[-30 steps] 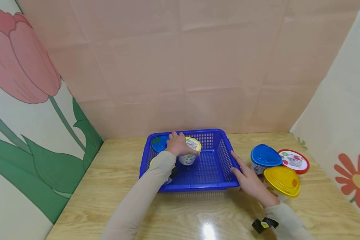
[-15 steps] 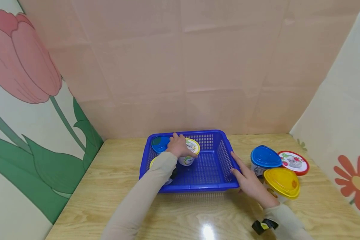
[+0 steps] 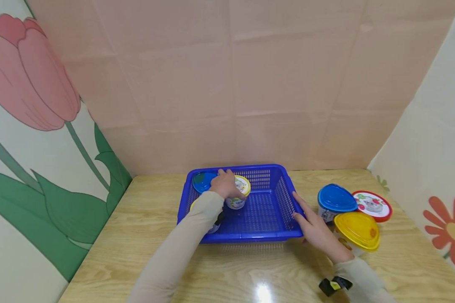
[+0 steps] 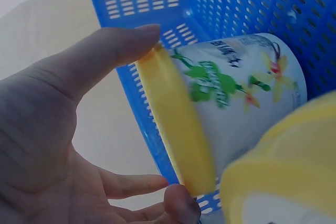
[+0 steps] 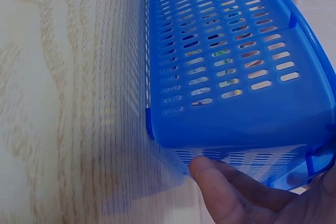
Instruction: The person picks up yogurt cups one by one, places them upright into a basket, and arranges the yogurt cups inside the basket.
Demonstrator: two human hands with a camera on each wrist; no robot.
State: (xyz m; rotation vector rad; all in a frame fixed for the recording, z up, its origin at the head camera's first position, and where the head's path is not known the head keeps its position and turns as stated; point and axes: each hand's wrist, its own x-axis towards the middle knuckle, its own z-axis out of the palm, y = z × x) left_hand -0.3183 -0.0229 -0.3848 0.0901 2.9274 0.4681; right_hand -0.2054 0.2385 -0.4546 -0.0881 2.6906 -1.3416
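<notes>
Yellow-lidded tub (image 4: 241, 100) at twelve o'clock: pinching it with left hand (image 3: 224, 186), gripping basket (image 3: 246, 239) at four with right hand (image 3: 318, 232); could topple it by releasing unevenly.

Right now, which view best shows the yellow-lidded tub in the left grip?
The left wrist view: the tub is close, its yellow lid and flower-printed side plain. The head view shows it small, lid top visible, the left grip covering part. Right wrist: only unidentifiable colours through the basket's slots.

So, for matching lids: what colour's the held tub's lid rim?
Yellow lid rim, clearest in the left wrist view.
</notes>
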